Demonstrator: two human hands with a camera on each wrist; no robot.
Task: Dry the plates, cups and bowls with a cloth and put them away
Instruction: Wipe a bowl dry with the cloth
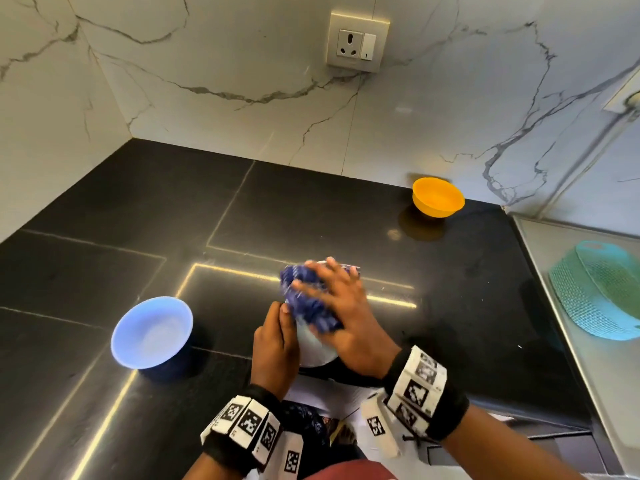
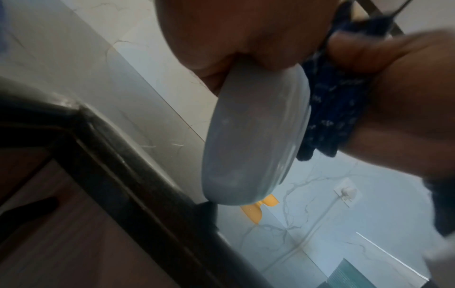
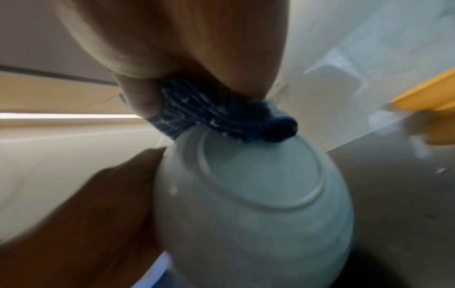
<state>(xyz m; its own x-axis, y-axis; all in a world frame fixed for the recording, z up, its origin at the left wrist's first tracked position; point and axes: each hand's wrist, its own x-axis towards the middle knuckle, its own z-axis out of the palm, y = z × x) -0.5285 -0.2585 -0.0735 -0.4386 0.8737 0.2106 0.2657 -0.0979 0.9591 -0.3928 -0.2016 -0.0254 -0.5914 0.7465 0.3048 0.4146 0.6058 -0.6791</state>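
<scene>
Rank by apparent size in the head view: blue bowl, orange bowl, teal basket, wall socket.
1. Teal basket, though cut off by the frame edge.
2. Blue bowl.
3. Wall socket and orange bowl look about alike; both sit farther from the camera, so true sizes stay unsure.

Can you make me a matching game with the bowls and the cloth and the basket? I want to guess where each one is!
Things:
1. orange bowl
2. blue bowl
3. white bowl
4. dark blue cloth
5. teal basket

Places:
A. held at its edge by the left hand
B. on the steel surface at the right
C. on the counter by the marble wall
D. under the right hand, pressed on a bowl
E. on the counter, left of the hands

Pairs: 1-C, 2-E, 3-A, 4-D, 5-B
</scene>
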